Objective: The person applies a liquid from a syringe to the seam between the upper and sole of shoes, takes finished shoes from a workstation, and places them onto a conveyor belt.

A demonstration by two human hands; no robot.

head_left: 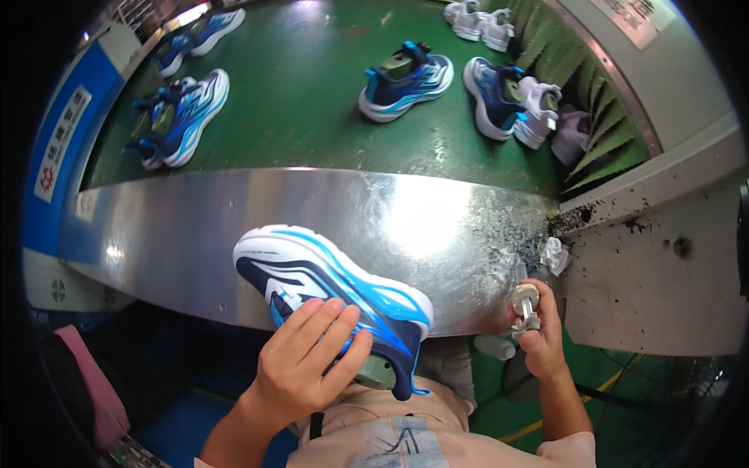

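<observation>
My left hand point(312, 351) is wrapped over the side of a navy, blue and white sneaker point(343, 273), which is tilted with its white sole facing away from me. A green shoe last point(376, 373) shows in the sneaker's opening, and a light blue loop sticks out at its heel. My fingers lie across the laced upper; the thumb is hidden. At the right end of the metal ledge, my right hand point(544, 331) is closed around a small syringe point(527, 300) with a clear barrel and whitish wrapping. The syringe's tip points away from me, apart from the sneaker.
Beyond the metal ledge point(179, 234) lies a green conveyor belt point(289, 101). On it stand a blue sneaker point(406, 82), blue pairs at the left, and blue, white and mauve shoes at the right. Crumpled white paper point(555, 256) sits by the right wall. A white bottle point(495, 347) is below the ledge.
</observation>
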